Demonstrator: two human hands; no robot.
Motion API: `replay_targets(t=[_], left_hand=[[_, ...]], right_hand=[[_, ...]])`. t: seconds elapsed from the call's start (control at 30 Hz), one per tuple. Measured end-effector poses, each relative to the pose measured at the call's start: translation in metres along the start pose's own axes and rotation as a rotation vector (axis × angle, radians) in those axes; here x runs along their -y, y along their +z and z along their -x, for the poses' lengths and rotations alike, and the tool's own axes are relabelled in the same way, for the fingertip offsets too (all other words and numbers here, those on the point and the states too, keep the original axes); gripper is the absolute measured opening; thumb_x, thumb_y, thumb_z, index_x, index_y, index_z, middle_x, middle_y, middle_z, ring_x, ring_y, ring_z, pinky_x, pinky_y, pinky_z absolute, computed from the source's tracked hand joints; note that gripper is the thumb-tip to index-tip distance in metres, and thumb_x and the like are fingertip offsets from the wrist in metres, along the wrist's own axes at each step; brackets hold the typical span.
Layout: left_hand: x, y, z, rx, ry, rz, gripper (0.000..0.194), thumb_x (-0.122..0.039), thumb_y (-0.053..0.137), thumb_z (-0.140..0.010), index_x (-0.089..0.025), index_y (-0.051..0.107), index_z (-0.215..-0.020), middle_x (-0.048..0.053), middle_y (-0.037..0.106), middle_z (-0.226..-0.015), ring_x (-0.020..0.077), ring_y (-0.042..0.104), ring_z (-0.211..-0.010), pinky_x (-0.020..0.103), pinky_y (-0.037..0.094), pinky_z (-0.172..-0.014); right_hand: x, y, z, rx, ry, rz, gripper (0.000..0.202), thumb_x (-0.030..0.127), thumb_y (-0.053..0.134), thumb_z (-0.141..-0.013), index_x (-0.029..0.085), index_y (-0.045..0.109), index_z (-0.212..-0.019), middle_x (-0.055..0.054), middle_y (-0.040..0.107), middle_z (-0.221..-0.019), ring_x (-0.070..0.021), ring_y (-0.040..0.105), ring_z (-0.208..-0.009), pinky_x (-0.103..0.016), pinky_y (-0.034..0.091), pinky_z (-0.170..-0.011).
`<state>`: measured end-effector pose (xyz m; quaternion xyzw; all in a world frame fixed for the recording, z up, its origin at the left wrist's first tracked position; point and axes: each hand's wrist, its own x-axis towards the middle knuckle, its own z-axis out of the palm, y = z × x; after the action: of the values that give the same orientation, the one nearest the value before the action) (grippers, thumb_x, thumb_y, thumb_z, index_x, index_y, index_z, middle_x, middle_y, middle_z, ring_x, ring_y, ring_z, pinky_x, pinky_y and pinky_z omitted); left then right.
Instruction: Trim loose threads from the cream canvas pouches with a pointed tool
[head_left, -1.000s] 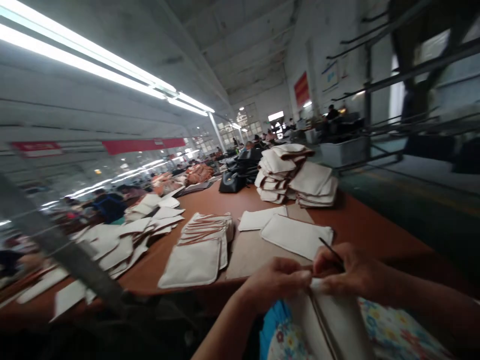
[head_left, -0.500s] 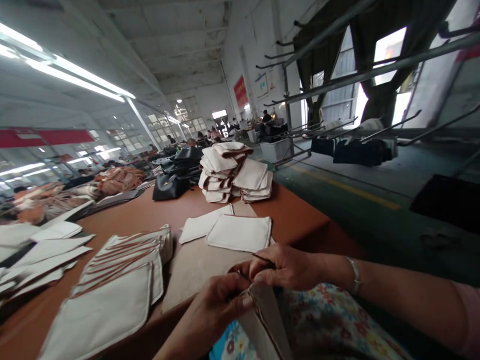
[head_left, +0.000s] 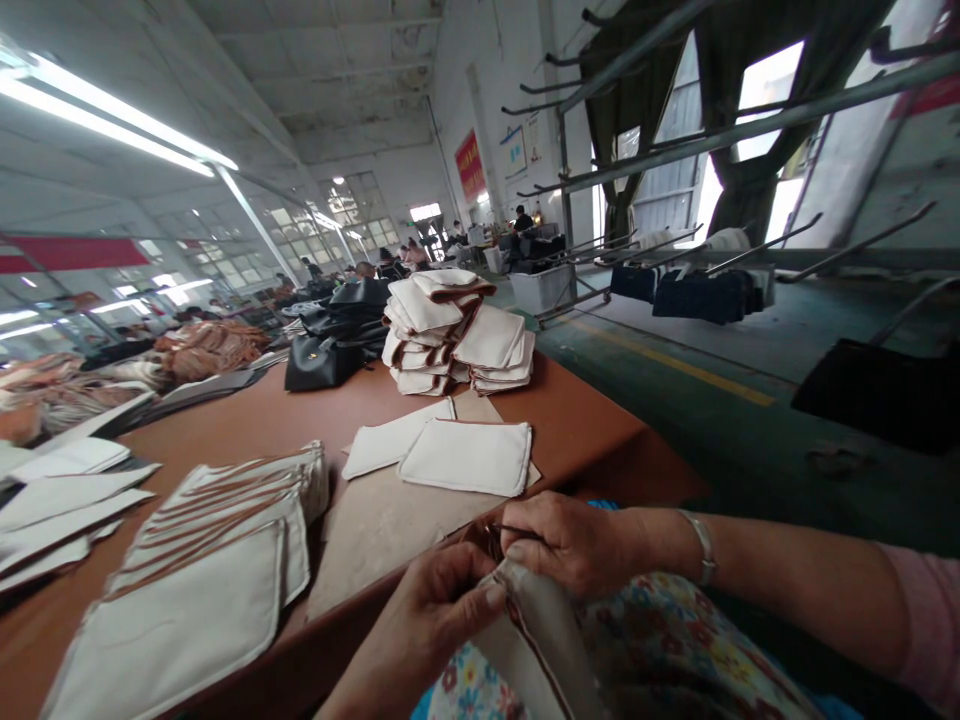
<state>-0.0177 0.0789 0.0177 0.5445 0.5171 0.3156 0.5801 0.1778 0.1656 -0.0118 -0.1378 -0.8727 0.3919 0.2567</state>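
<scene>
In front of my body, my left hand (head_left: 454, 600) is closed, thumb and fingers pinching the upper end of a beige-grey fabric piece (head_left: 551, 625) with a brown edge down its middle. The piece hangs onto the floral cloth (head_left: 675, 640) over my lap. My right hand (head_left: 566, 545) is closed against the same end, knuckles up. From its fingers juts a thin dark tool (head_left: 523, 532), its kind mostly hidden. Some brown material shows between the two hands. Just beyond lie two white padded panels (head_left: 466, 457) with stitched edges, one overlapping the other.
A fanned row of white panels (head_left: 195, 600) with brown edges lies left on the brown table (head_left: 592, 410). Further back stand a pile of folded white pieces (head_left: 491, 340) and black bags (head_left: 322, 362). A metal rack (head_left: 645, 165) with prongs stands right. People work far back.
The view has shifted slightly, so the table and piles appear further left. Both hands stay at the fabric piece's upper end, with the dark tool tilted a little differently.
</scene>
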Motion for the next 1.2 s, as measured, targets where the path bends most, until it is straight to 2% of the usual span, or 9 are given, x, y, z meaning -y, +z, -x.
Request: replay_targets(t=[0.2,0.33,0.47,0.67,0.83,0.93,1.0,1.07,1.2], left_hand=[[-0.001,0.006,-0.003,0.006,-0.041,-0.036,0.033,-0.045,0.069,-0.080,-0.013,0.066,-0.075,0.000,0.053,-0.065,0.0114,0.039,-0.059,0.025,0.034,-0.058],[-0.004,0.012,-0.001,-0.081,-0.055,0.028,0.027,-0.042,0.070,-0.076,-0.016,0.066,-0.069,-0.004,0.044,-0.055,0.0120,0.040,-0.054,0.025,0.036,-0.057],[-0.007,0.017,-0.001,-0.126,-0.078,0.027,0.021,-0.035,0.068,-0.075,-0.016,0.066,-0.066,-0.005,0.042,-0.052,0.0121,0.041,-0.053,0.025,0.036,-0.056],[0.010,0.014,-0.007,-0.064,-0.103,0.137,0.016,-0.028,0.062,-0.079,-0.014,0.064,-0.070,-0.001,0.055,-0.063,0.0109,0.044,-0.057,0.023,0.032,-0.056],[0.025,0.009,-0.010,-0.058,-0.125,0.194,0.023,-0.035,0.064,-0.082,-0.014,0.064,-0.072,0.000,0.056,-0.061,0.0117,0.046,-0.055,0.023,0.033,-0.055],[0.023,0.012,-0.007,-0.102,-0.119,0.235,0.023,-0.035,0.067,-0.080,-0.014,0.065,-0.071,0.000,0.058,-0.062,0.0124,0.050,-0.058,0.023,0.036,-0.058],[0.019,0.016,-0.006,-0.133,-0.131,0.209,0.026,-0.037,0.069,-0.078,-0.014,0.065,-0.069,0.001,0.060,-0.062,0.0121,0.049,-0.058,0.023,0.036,-0.058],[0.013,0.020,-0.004,-0.168,-0.130,0.167,0.028,-0.039,0.069,-0.077,-0.014,0.064,-0.068,0.001,0.061,-0.061,0.0112,0.047,-0.056,0.022,0.034,-0.056],[0.002,0.026,-0.004,-0.213,-0.113,0.076,0.025,-0.038,0.066,-0.080,-0.015,0.064,-0.070,-0.003,0.055,-0.055,0.0090,0.040,-0.051,0.021,0.029,-0.051]], right_hand=[[0.003,-0.003,0.006,0.066,0.223,-0.333,0.020,0.032,0.049,-0.092,0.015,0.049,-0.081,0.005,0.044,-0.069,-0.0071,0.036,-0.059,-0.018,0.031,-0.052],[0.007,-0.003,0.007,0.042,0.247,-0.318,0.037,0.050,0.061,-0.085,0.014,0.052,-0.083,0.004,0.048,-0.071,-0.0081,0.040,-0.063,-0.019,0.033,-0.053],[0.011,-0.001,0.005,0.026,0.259,-0.195,0.030,0.041,0.068,-0.078,0.015,0.054,-0.081,0.004,0.052,-0.069,-0.0084,0.042,-0.061,-0.020,0.033,-0.052],[0.006,0.005,0.005,0.020,0.277,-0.160,0.006,0.011,0.054,-0.075,0.014,0.057,-0.079,0.003,0.057,-0.069,-0.0083,0.048,-0.060,-0.018,0.036,-0.054],[0.004,0.000,0.010,-0.041,0.244,-0.112,0.007,0.021,0.054,-0.084,0.015,0.057,-0.087,0.000,0.060,-0.076,-0.0106,0.051,-0.065,-0.020,0.038,-0.059],[0.018,-0.013,0.018,-0.133,0.121,0.050,0.024,0.030,0.039,-0.096,0.015,0.055,-0.089,-0.006,0.060,-0.087,-0.0151,0.053,-0.078,-0.027,0.042,-0.072],[0.030,-0.023,0.025,-0.061,0.073,0.120,0.034,0.029,0.030,-0.099,0.015,0.054,-0.082,-0.006,0.058,-0.082,-0.0153,0.052,-0.076,-0.028,0.042,-0.074],[0.039,-0.028,0.032,0.137,0.137,0.068,0.039,0.027,0.025,-0.100,0.015,0.054,-0.077,-0.002,0.055,-0.068,-0.0127,0.051,-0.063,-0.024,0.041,-0.064],[0.039,-0.026,0.040,0.356,0.189,0.117,0.031,0.018,0.036,-0.095,0.015,0.054,-0.070,0.001,0.050,-0.055,-0.0099,0.041,-0.048,-0.022,0.030,-0.048]])
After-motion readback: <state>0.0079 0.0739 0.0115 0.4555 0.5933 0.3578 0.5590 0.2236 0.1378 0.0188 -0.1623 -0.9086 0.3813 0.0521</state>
